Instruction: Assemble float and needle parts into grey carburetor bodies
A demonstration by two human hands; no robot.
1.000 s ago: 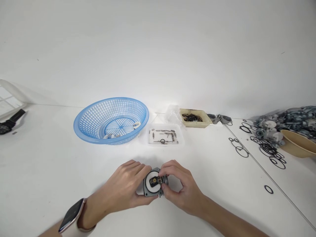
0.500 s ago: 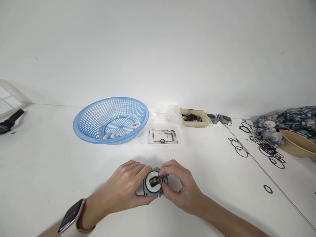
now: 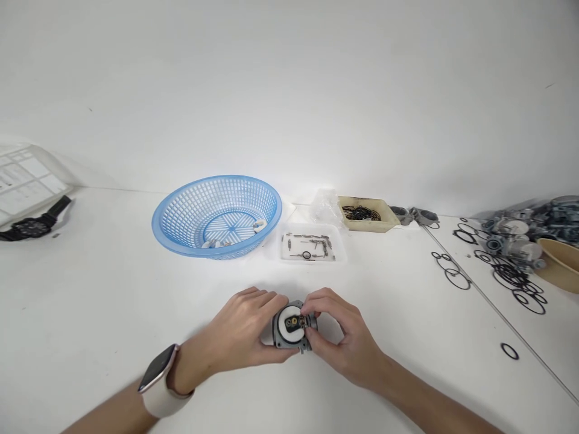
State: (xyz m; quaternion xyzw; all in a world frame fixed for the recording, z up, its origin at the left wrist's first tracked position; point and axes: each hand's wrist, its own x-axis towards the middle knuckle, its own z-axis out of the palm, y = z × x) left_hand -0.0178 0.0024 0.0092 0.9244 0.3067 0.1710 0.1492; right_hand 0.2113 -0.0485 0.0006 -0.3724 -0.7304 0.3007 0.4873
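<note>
A grey metal part (image 3: pixel 280 342) with a white ring-shaped piece (image 3: pixel 289 324) and a dark, brass-dotted centre is held just above or on the white table. My left hand (image 3: pixel 246 331) grips its left side, fingers along the top edge and thumb below. At its right side, the thumb and index finger of my right hand (image 3: pixel 341 337) pinch close to a small brass-coloured detail beside the white piece; the fingertips hide exactly what they hold. Beyond my hands lies a clear tray (image 3: pixel 339 253) with small metal pins and a black ring.
A blue basket (image 3: pixel 160 232) with a few white parts stands back left. Behind the tray are plastic wrap (image 3: pixel 324 208) and a yellowish box (image 3: pixel 373 225) of black rings. Metal parts (image 3: pixel 515 241), a tan bowl (image 3: pixel 558 268) and loose rings lie right; a black watch (image 3: pixel 34 226) lies left.
The view has shifted, so hands, basket and tray all appear slightly displaced to the right. Both hands keep nearly the same hold on the metal part.
</note>
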